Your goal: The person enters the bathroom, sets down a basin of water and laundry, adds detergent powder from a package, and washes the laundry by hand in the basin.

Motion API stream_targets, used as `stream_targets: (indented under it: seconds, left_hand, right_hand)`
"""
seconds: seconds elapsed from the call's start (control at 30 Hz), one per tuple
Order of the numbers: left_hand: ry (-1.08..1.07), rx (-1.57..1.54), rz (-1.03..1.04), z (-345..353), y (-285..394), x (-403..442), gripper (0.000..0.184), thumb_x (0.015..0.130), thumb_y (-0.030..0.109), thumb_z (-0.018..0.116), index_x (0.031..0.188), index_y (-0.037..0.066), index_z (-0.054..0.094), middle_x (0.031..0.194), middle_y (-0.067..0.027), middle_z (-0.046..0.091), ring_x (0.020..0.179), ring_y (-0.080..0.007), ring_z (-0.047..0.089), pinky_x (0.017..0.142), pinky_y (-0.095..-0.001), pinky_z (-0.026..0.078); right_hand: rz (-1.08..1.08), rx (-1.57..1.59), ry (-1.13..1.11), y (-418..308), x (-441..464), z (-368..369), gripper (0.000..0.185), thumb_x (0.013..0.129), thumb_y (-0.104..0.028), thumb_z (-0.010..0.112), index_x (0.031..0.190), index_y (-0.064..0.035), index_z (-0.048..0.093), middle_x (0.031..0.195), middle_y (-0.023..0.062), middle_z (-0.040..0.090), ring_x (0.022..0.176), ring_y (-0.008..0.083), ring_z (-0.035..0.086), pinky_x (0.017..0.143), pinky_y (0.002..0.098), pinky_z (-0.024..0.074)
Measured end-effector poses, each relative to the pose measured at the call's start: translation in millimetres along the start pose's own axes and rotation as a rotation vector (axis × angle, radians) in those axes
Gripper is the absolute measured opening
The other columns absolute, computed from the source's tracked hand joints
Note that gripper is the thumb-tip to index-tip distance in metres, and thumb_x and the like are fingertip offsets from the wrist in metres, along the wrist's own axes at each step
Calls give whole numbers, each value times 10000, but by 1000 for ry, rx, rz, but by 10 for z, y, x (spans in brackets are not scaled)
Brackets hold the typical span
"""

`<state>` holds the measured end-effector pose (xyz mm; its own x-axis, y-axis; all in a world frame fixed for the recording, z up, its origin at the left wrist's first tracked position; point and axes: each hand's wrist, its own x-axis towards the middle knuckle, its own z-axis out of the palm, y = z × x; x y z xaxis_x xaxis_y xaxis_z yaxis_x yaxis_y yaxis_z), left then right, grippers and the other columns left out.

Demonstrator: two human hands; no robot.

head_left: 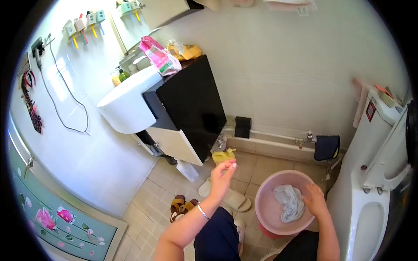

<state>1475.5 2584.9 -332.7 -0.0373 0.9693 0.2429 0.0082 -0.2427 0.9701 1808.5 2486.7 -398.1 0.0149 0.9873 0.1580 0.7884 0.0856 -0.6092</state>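
Note:
A round pink basin stands low on the right, with a wet-looking grey-white cloth bunched inside it. My right hand is at the basin's right rim, its fingers apart and pointing in toward the cloth, with nothing visible in them. My left hand is raised to the left of the basin, above the floor near the slippers. Its thumb and fingertips are drawn together, and whatever they may hold is too small to make out.
A white toilet stands at the right. Behind my left hand are a yellow bottle, a white bottle, pale slippers and brown sandals. A black cabinet with an open door and a white sink are at the upper left.

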Motion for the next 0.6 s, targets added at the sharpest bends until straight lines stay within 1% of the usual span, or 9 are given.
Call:
stream_targets:
  seconds: [0.03,0.07,0.13,0.23,0.33,0.37,0.43,0.5,0.6]
  left_hand:
    - [2,10,27,-25,157,128,174,863,139,563,924,-12,623,1034,-97,596,1012,-178,537,914,-292,389]
    - [52,250,274,-87,281,315,189,871,151,552,844,-23,618,931,-87,604,896,-160,564,807,-275,436]
    - [18,266,430,-233,779,700,203,897,162,499,874,-18,589,858,-79,581,832,-150,543,773,-275,429]
    - [251,407,734,-554,1534,1505,195,913,146,442,980,-4,545,911,-77,568,870,-157,528,806,-275,409]
    - [727,462,717,-1041,2055,2409,298,863,150,478,1100,-29,478,1032,-180,523,928,-262,521,834,-350,411]
    - [875,550,807,-1336,2110,2819,322,845,146,475,1099,-52,465,1074,-218,503,965,-323,509,848,-389,404]
    - [1130,644,698,-1595,2310,3197,326,823,172,500,1030,-81,493,1019,-260,532,949,-391,522,843,-417,406]
    - [1151,599,573,-1656,2366,3381,360,777,200,575,992,-81,515,947,-273,585,889,-397,572,787,-416,444]
    - [965,804,515,-1865,2346,3679,345,782,211,597,998,-51,534,940,-229,611,876,-349,600,790,-407,447]
  right_hand:
    - [-1,-11,-53,-39,4,-19,477,754,-160,630,1192,-29,495,1229,181,481,1198,352,381,999,430,294]
    - [-18,-8,-47,-46,17,-15,477,754,-160,630,1192,-29,495,1229,181,481,1198,352,381,999,430,294]
    - [-46,27,-87,-32,37,11,465,754,-162,628,1178,-17,504,1206,186,497,1187,358,389,990,427,302]
    - [-47,120,-85,-56,74,42,455,752,-167,628,1164,-12,515,1194,188,504,1171,362,401,986,418,309]
    - [-53,76,-88,-50,120,103,453,749,-171,627,1159,-11,519,1184,191,508,1162,357,409,977,409,327]
    - [-57,82,-76,-41,125,121,453,749,-171,627,1159,-11,519,1184,191,508,1162,357,409,977,409,327]
    - [-42,68,-100,-23,136,148,455,748,-180,628,1155,-9,521,1177,195,512,1147,351,425,961,410,346]
    - [-41,75,-98,6,138,160,447,748,-185,629,1147,-10,528,1161,195,522,1137,354,432,955,410,352]
    - [-81,85,-76,64,188,189,420,754,-186,625,1129,-15,544,1128,190,542,1108,357,456,945,403,362]
